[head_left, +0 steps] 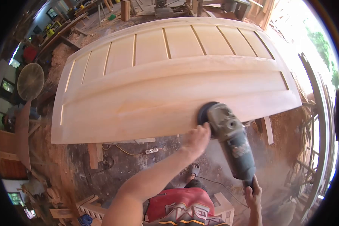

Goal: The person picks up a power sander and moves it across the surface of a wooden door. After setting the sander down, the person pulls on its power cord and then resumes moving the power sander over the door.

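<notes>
A large pale wooden door panel (150, 96) with several grooves lies in front of me, raised off the floor. An angle grinder (235, 145) with a dark round disc (204, 115) tilts over its near edge, the disc against the wood. My right hand (253, 191) is wrapped around the rear end of the grinder's body. My left hand (197, 141) is closed beside the grinder's head, close to the disc; the part it grips is mostly hidden behind the fingers.
A white power strip (151, 150) and cords lie on the dusty floor below the panel. Wooden supports (93, 155) stand underneath it. A round fan (31, 81) is at the left, and long boards (316, 113) lean at the right. Dust hangs near the grinder.
</notes>
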